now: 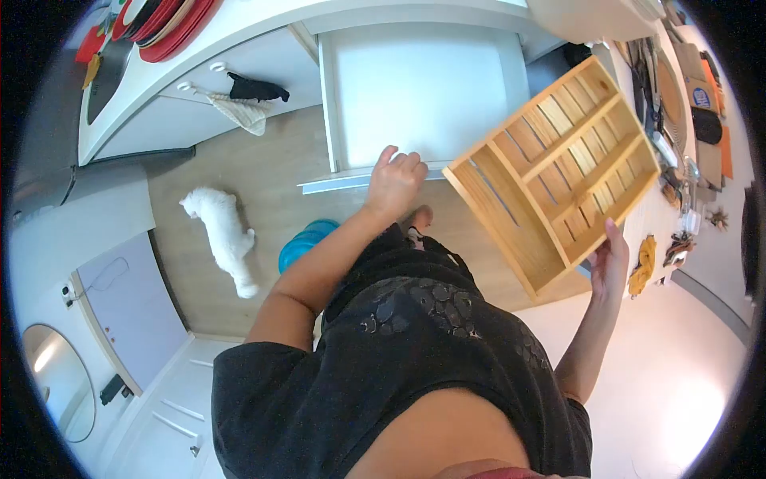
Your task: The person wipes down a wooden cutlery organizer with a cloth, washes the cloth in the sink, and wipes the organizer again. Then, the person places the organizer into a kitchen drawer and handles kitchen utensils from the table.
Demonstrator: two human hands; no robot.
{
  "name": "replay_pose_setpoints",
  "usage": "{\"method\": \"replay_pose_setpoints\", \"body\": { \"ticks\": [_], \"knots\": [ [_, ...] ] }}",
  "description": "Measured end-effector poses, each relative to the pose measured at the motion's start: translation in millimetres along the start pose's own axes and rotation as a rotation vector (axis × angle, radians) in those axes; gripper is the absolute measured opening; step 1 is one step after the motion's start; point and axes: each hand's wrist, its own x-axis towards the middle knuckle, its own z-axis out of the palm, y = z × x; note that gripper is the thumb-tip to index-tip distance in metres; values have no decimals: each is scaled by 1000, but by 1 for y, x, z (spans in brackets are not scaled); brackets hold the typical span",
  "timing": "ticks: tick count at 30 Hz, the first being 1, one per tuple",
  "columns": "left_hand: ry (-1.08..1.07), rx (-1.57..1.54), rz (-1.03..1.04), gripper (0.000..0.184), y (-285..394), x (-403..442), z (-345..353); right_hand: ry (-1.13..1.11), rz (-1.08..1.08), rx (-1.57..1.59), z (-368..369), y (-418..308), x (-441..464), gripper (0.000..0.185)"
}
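Note:
A wooden tray (558,180) with several compartments hangs tilted beside the open white drawer (423,92). My right hand (610,263) grips its lower right edge, thumb on the rim and the other fingers partly hidden. No items show inside the tray. My left hand (395,184) overlaps the drawer's front edge, fingers curled. Whether it touches or holds that edge cannot be made out. The drawer is pulled out, and nothing is seen inside it.
A white cat (223,231) stands on the floor at the left, near a blue round object (307,243). Red plates (171,36) are on the counter at the upper left. Cloths (239,114) hang from the cabinet. Utensils (650,88) lie on the right counter.

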Motion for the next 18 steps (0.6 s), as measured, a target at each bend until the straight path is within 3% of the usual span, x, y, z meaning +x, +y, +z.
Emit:
{"method": "replay_pose_setpoints", "body": {
  "ticks": [4,7,14,18],
  "knots": [
    [-65,-35,13,7,3,-3,-6,-40,74,-38,60,-2,18,33],
    [-183,-106,44,28,-1,-6,-9,-182,180,-72,86,7,44,38],
    [-165,-287,-189,19,-39,-25,-48,-398,412,-54,180,78,133,39],
    [-223,-166,-320,17,-63,-42,-69,-351,486,4,258,130,158,38]
  ]
}}
